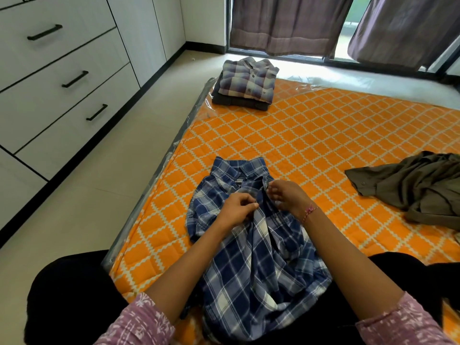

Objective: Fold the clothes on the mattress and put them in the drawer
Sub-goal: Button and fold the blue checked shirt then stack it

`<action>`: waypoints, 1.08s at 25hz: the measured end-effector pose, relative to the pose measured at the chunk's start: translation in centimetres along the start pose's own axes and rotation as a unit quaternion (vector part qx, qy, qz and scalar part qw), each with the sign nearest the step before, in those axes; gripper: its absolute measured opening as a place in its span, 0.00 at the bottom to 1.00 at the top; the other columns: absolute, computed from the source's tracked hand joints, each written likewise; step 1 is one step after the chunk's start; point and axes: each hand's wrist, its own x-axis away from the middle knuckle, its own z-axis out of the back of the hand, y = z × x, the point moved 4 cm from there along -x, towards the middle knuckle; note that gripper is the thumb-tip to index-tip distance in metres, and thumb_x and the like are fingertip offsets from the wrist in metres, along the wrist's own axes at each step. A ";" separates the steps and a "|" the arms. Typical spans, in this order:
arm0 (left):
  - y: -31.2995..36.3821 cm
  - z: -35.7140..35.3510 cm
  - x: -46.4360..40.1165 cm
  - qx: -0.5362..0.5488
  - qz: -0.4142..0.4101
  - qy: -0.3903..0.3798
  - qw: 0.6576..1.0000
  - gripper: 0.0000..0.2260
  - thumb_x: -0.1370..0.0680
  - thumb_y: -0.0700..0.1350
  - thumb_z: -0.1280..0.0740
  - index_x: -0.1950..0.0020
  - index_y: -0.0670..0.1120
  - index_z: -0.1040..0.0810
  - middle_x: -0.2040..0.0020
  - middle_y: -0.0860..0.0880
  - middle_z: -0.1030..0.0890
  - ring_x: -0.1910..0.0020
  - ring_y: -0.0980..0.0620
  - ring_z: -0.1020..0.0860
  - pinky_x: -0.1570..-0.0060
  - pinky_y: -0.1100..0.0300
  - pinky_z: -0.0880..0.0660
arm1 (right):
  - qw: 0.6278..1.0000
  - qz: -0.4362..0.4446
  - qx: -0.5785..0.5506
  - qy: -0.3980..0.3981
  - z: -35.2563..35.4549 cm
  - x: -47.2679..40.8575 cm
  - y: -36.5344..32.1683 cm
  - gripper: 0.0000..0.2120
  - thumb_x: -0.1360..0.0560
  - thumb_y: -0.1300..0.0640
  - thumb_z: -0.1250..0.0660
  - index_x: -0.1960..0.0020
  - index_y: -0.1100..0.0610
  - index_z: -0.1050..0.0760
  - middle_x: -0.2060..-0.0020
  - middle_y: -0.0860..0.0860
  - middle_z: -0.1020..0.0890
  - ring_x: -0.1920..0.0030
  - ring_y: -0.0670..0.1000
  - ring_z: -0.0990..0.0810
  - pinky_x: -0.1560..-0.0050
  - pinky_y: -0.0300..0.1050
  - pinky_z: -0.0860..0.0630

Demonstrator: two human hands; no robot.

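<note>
As hands (261, 202) pinch, blue shirt (251, 235) lengthwise, collar away

Both hands, left hand (237, 207) and right hand (288, 195), pinch the blue plaid shirt (251, 245) on the orange mattress (311, 145).

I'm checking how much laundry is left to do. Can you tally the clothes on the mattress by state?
Folded, stacked: 2, a plaid shirt on a dark garment.
Being handled: 1, a blue plaid shirt.
Crumpled, unfolded: 1, an olive shirt.
Total: 4.
</note>
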 end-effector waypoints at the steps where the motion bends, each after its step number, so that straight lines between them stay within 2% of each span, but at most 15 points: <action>1: -0.5 0.1 0.2 0.030 0.014 -0.011 0.999 0.09 0.22 0.39 0.35 0.62 0.45 0.25 0.67 0.49 0.27 0.68 0.53 0.28 0.65 0.61 0.28 | 0.998 -0.007 0.062 -0.021 0.3 0.6 0.4 0.13 0.21 0.54 0.38 0.64 0.55 0.29 0.70 0.49 0.30 0.72 0.45 0.34 0.71 0.36 0.39; 3: -1.2 0.3 0.7 0.078 0.033 -0.006 0.996 0.11 0.20 0.38 0.37 0.63 0.44 0.26 0.69 0.49 0.30 0.72 0.53 0.31 0.71 0.64 0.32 | 0.975 -0.005 0.211 -0.069 0.9 1.9 1.3 0.14 0.23 0.49 0.35 0.65 0.54 0.27 0.71 0.46 0.27 0.71 0.44 0.32 0.70 0.36 0.38; 5: -1.5 0.7 1.1 0.116 0.042 0.021 0.992 0.12 0.19 0.39 0.40 0.63 0.44 0.27 0.69 0.48 0.31 0.71 0.52 0.33 0.71 0.63 0.33 | 0.944 0.029 0.314 -0.099 1.5 2.4 2.2 0.16 0.25 0.56 0.31 0.68 0.58 0.30 0.73 0.50 0.31 0.73 0.46 0.35 0.73 0.34 0.38; 6: -1.5 0.7 1.3 0.116 0.046 0.033 0.992 0.13 0.19 0.39 0.41 0.62 0.44 0.27 0.68 0.48 0.29 0.70 0.52 0.31 0.69 0.62 0.32 | 0.941 0.043 0.322 -0.090 1.9 2.4 2.5 0.15 0.26 0.61 0.31 0.68 0.60 0.32 0.74 0.52 0.34 0.75 0.47 0.38 0.76 0.34 0.39; 7: -1.5 0.7 1.5 0.090 0.046 0.041 0.994 0.12 0.18 0.41 0.41 0.61 0.44 0.26 0.66 0.47 0.26 0.67 0.52 0.28 0.67 0.62 0.29 | 0.948 0.050 0.307 -0.064 2.5 2.3 2.5 0.14 0.26 0.63 0.30 0.68 0.62 0.31 0.76 0.52 0.35 0.78 0.47 0.39 0.79 0.34 0.41; 9: -1.6 -0.2 1.6 -0.057 0.027 0.027 0.998 0.08 0.21 0.47 0.36 0.55 0.44 0.23 0.59 0.47 0.21 0.61 0.53 0.23 0.59 0.59 0.24 | 0.958 0.061 0.281 0.000 3.5 2.3 2.3 0.11 0.27 0.65 0.29 0.67 0.61 0.25 0.80 0.49 0.32 0.83 0.43 0.40 0.80 0.34 0.41; 11: -2.0 -1.8 1.9 -0.212 0.024 0.015 0.977 0.16 0.25 0.57 0.32 0.52 0.44 0.21 0.57 0.48 0.19 0.58 0.51 0.22 0.58 0.56 0.24 | 0.954 0.074 0.288 0.042 4.0 2.4 2.0 0.13 0.29 0.64 0.27 0.70 0.57 0.25 0.84 0.45 0.31 0.83 0.42 0.38 0.77 0.37 0.39; 12: -1.7 -2.2 2.2 -0.248 0.024 0.040 0.968 0.18 0.26 0.60 0.32 0.52 0.45 0.21 0.57 0.49 0.19 0.58 0.51 0.21 0.60 0.57 0.25 | 0.953 0.078 0.286 0.056 4.1 2.7 1.9 0.15 0.30 0.63 0.26 0.72 0.56 0.27 0.84 0.45 0.31 0.82 0.44 0.36 0.75 0.38 0.39; 14: -0.5 -2.6 2.7 -0.259 -0.003 0.110 0.960 0.16 0.25 0.58 0.33 0.52 0.44 0.22 0.57 0.48 0.19 0.57 0.50 0.22 0.61 0.59 0.28 | 0.963 0.070 0.247 0.079 4.5 3.1 2.0 0.17 0.31 0.64 0.26 0.73 0.57 0.29 0.79 0.50 0.31 0.77 0.48 0.36 0.74 0.41 0.38; 17: 1.4 -2.8 3.2 -0.189 -0.042 0.193 0.962 0.15 0.22 0.57 0.37 0.55 0.45 0.23 0.60 0.50 0.22 0.60 0.50 0.23 0.63 0.57 0.28 | 0.986 0.022 0.156 0.059 4.5 3.5 2.2 0.11 0.30 0.65 0.27 0.67 0.60 0.27 0.77 0.51 0.31 0.76 0.48 0.37 0.78 0.37 0.39; 19: 2.2 -3.4 3.2 -0.171 -0.022 0.173 0.970 0.17 0.24 0.59 0.36 0.59 0.46 0.25 0.64 0.50 0.24 0.63 0.50 0.24 0.64 0.55 0.27 | 0.990 0.007 0.132 0.043 4.0 3.7 2.2 0.10 0.29 0.64 0.27 0.65 0.60 0.26 0.77 0.50 0.30 0.77 0.47 0.36 0.79 0.35 0.39; 21: 1.9 -4.0 2.7 -0.152 0.013 0.125 0.980 0.12 0.23 0.50 0.32 0.62 0.45 0.25 0.65 0.49 0.23 0.63 0.49 0.23 0.62 0.54 0.25 | 0.992 0.008 0.119 0.048 3.7 3.9 2.3 0.11 0.29 0.65 0.27 0.66 0.59 0.27 0.77 0.50 0.30 0.77 0.47 0.35 0.80 0.35 0.39; 22: 1.7 -3.9 2.5 -0.109 0.031 0.113 0.987 0.10 0.23 0.45 0.32 0.64 0.45 0.25 0.65 0.49 0.23 0.63 0.50 0.24 0.59 0.54 0.25 | 0.991 0.012 0.117 0.058 3.7 3.9 2.4 0.11 0.29 0.65 0.27 0.67 0.59 0.27 0.77 0.50 0.29 0.77 0.47 0.36 0.80 0.35 0.39; 24: 0.8 -3.0 2.3 0.052 0.086 0.112 0.989 0.10 0.23 0.40 0.34 0.65 0.44 0.26 0.64 0.49 0.24 0.63 0.51 0.26 0.58 0.56 0.29 | 0.987 0.039 0.133 0.084 4.0 4.0 2.4 0.12 0.30 0.65 0.27 0.68 0.60 0.27 0.75 0.51 0.28 0.75 0.49 0.36 0.77 0.37 0.38; 27: -0.5 -1.8 2.9 0.309 0.178 0.114 0.927 0.07 0.23 0.38 0.38 0.62 0.43 0.26 0.64 0.45 0.24 0.67 0.50 0.27 0.66 0.57 0.26 | 0.978 0.074 0.169 0.099 3.8 4.1 2.1 0.14 0.30 0.64 0.27 0.71 0.59 0.28 0.77 0.51 0.29 0.77 0.48 0.36 0.76 0.38 0.38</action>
